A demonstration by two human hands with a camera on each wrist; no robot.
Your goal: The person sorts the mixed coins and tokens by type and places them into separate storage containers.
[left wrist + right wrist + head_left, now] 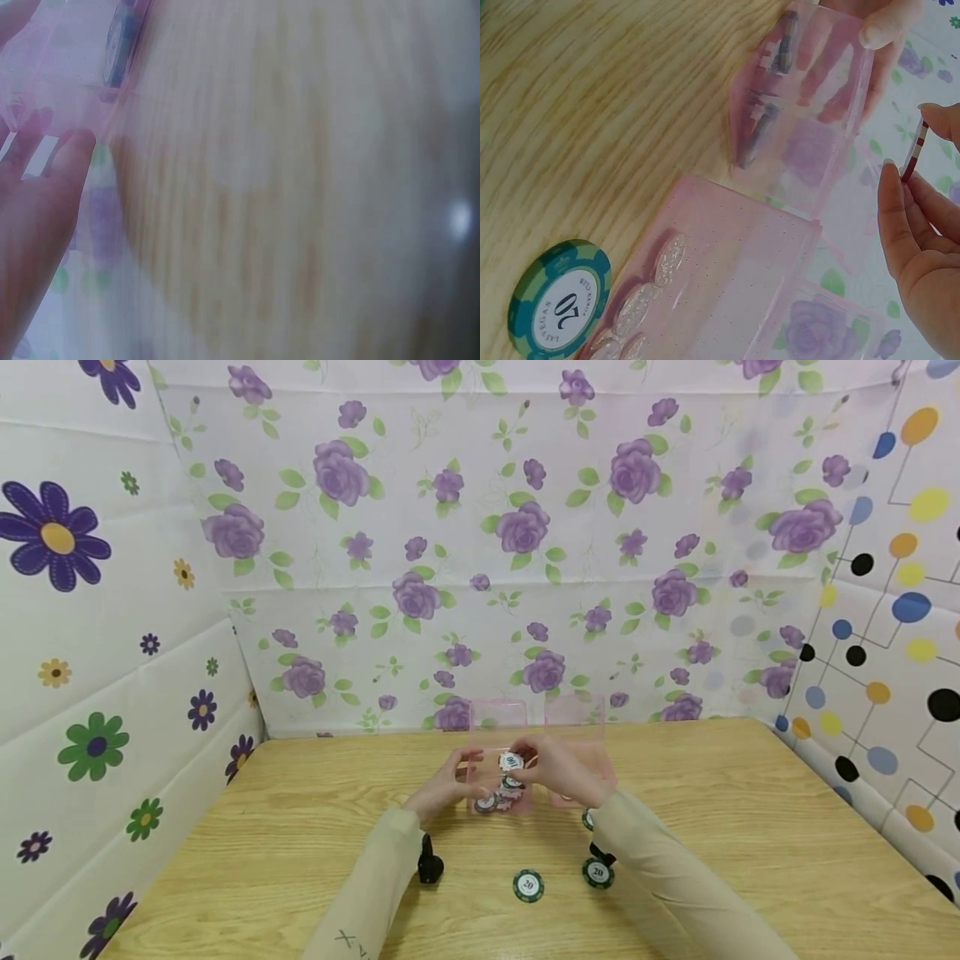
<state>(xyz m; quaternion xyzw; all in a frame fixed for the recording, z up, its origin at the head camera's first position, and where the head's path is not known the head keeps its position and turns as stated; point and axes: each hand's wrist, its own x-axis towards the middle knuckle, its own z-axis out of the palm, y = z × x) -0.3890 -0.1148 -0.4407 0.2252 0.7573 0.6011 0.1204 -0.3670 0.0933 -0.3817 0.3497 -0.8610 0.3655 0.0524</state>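
Observation:
My right hand (562,772) pinches a poker chip (915,151) between thumb and fingertips, edge-on in the right wrist view with red and white bands. In the head view this chip overlaps the left of two clear pink plastic boxes (832,97). With thumb and fingers spread round that box's left side, my left hand (444,789) holds it. Inside lie several chips (486,803), seen through the plastic. The other pink box (727,225) stands to its right, partly hidden behind my right hand in the head view. Several glittery rounded pieces (671,259) lie in it.
Loose green poker chips marked 20 lie on the wooden table (300,843): one in front (528,886), another by the right wrist (597,872), a third near the right box (561,300). Both box lids (498,714) stand raised. Patterned cloth walls (480,568) enclose the table's back and sides.

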